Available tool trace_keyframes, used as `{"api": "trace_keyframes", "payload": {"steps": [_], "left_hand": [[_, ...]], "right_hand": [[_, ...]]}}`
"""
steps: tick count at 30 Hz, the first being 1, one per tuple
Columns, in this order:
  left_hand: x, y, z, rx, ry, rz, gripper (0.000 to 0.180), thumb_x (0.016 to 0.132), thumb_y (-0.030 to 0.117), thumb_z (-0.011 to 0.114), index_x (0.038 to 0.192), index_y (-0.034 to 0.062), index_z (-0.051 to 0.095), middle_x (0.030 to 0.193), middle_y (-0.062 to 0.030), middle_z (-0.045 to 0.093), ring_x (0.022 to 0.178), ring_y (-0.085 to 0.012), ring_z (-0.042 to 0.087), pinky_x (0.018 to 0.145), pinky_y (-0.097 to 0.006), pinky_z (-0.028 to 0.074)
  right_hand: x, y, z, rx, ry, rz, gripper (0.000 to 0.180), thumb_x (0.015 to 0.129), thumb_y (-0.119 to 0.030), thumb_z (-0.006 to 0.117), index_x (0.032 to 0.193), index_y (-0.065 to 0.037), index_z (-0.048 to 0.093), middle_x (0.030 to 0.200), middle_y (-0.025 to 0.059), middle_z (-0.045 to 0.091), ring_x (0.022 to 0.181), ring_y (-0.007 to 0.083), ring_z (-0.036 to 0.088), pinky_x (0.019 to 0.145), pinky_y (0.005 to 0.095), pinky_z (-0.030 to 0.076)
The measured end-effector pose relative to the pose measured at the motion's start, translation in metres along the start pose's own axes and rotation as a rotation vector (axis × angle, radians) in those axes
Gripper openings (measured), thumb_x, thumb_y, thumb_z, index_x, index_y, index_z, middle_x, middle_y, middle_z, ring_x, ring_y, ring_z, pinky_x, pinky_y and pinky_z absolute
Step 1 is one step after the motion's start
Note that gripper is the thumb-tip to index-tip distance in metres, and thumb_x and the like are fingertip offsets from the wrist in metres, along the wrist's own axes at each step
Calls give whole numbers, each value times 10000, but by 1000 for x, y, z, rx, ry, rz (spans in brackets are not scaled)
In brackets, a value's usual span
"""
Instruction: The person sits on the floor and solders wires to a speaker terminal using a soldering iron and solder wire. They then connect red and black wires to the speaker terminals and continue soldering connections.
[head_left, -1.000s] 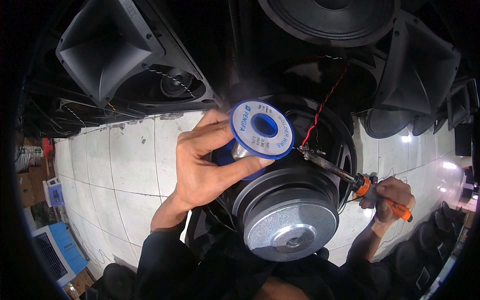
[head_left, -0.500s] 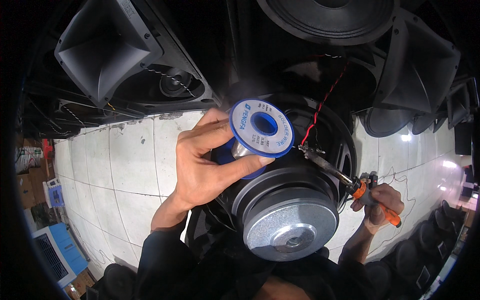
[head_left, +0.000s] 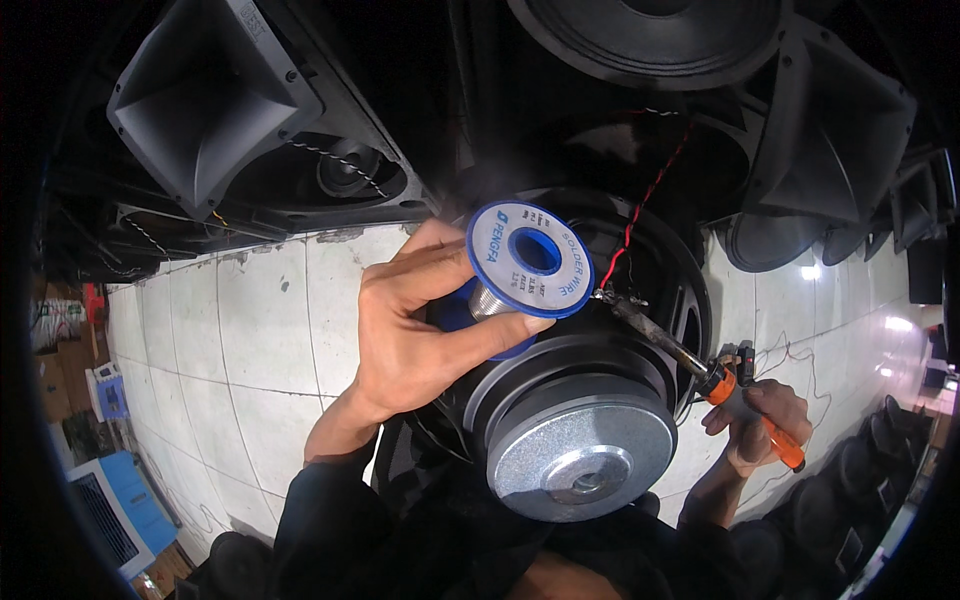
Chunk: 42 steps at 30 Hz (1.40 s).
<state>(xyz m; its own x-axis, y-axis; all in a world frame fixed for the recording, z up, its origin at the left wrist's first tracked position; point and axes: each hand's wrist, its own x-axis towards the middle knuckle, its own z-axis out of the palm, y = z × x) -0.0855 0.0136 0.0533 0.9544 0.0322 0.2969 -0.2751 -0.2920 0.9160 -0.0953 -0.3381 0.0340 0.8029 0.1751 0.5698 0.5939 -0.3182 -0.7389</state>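
My left hand (head_left: 405, 340) is closed around a blue-rimmed solder spool (head_left: 484, 300), fingers behind and thumb on its lower rim. In my right hand (head_left: 760, 425) is a soldering iron (head_left: 690, 357) with an orange and grey handle. Its tip points up and left and meets a terminal (head_left: 625, 299) on a loudspeaker driver. A red wire (head_left: 629, 240) runs down to that terminal. The spool's edge sits just left of the terminal; the solder strand between them is barely visible. The driver's round silver magnet (head_left: 580, 455) faces up, nearest to me.
Dark speaker cabinets with a grey horn (head_left: 205, 110) stand at the far left, and another horn (head_left: 835, 130) at the far right. A large speaker cone (head_left: 650, 35) is at the top. White floor tiles (head_left: 230, 340) lie beneath. A blue and white box-shaped unit (head_left: 120, 510) stands lower left.
My left hand and the spool have shifted slightly right, closer to the terminal. My right hand and the iron have moved only slightly.
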Motion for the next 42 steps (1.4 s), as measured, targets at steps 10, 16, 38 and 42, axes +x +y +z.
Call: {"api": "trace_keyframes", "payload": {"steps": [10,16,38,42], "left_hand": [[1,-2,0,-21,-20,27,332,675,115,854,969,5,746,936,-109,731,887,-164,631,803,-314,487],[1,1,-2,56,-42,13,335,661,114,865,960,19,748,991,-116,718,934,-220,676,871,-354,515],[3,-2,0,80,-38,96,365,651,155,877,963,16,749,972,-120,720,925,-221,664,845,-354,518],[1,0,-1,93,-37,71,375,652,154,876,975,16,746,976,-123,721,934,-226,669,853,-360,522]], "right_hand": [[6,-20,3,-156,-54,-63,251,794,-251,657,816,-6,707,606,46,667,510,165,650,554,266,527],[26,-51,5,-280,-192,-204,238,745,-214,710,838,4,709,587,76,655,506,205,661,541,276,527],[34,-94,21,-440,-320,-183,238,739,-138,683,928,5,693,553,67,622,469,198,635,521,274,505],[34,-88,24,-413,-292,-212,209,842,-170,586,956,-19,676,544,24,634,481,160,608,587,279,487]]}}
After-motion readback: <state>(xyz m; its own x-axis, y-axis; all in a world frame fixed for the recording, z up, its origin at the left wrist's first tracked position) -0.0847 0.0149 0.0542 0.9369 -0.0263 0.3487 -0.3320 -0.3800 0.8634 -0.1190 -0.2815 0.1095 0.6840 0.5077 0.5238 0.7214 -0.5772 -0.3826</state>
